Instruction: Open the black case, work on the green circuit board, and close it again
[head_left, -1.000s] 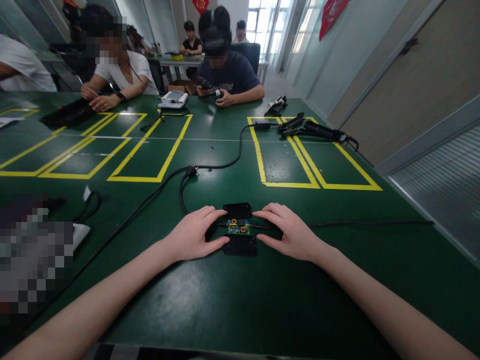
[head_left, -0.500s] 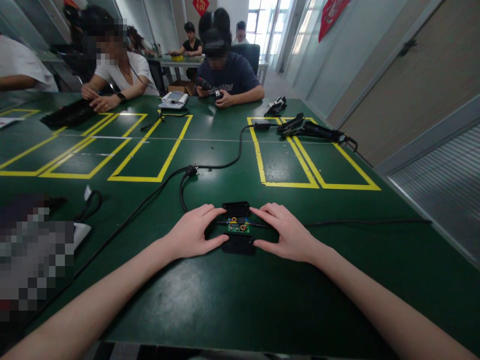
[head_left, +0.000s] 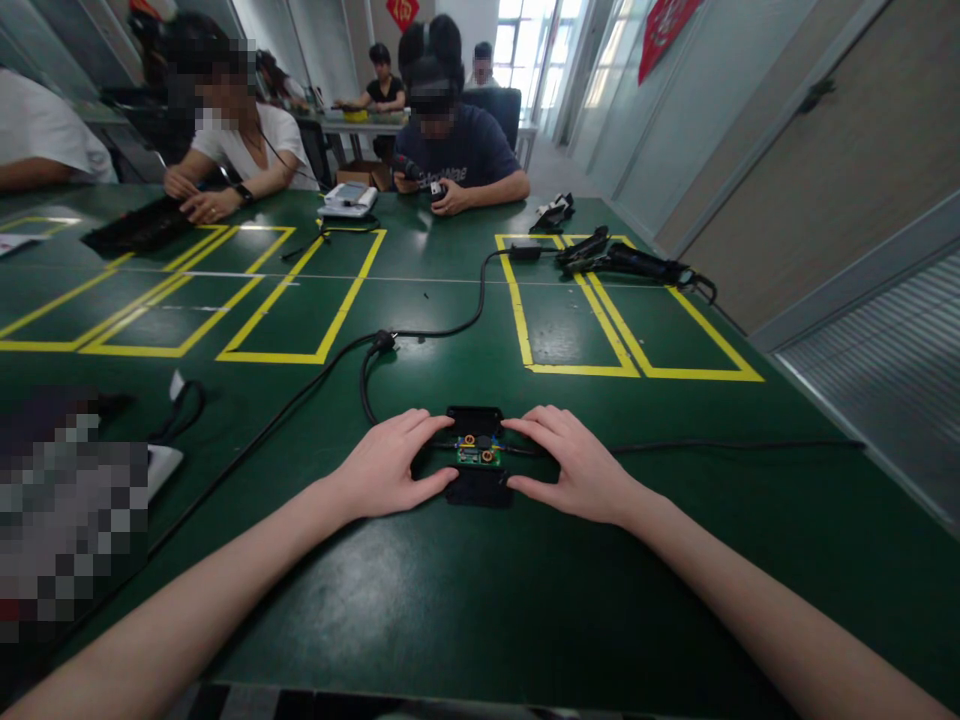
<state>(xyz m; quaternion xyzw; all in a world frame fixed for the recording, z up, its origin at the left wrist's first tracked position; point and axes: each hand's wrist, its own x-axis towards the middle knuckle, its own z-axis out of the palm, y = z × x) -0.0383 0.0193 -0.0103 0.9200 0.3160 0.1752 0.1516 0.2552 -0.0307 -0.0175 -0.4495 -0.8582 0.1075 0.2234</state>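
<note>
Between my hands lies a small green circuit board with copper coils and a dark cable at each end. A black plastic case half is on its far side, and a matching near case half is on its near side. My left hand has its index finger at the far half's left end and its thumb on the near half's left corner. My right hand mirrors this on the right ends. Thumbs and index fingers span the board, holding the two halves by their ends.
A black cable with a plug curves across the green table. Yellow tape rectangles mark its surface. Dark tool-like items lie at the far right. A grey-white object is at left. Co-workers sit opposite.
The two case halves sit very slightly closer together around the board. My hands have hardly moved.
</note>
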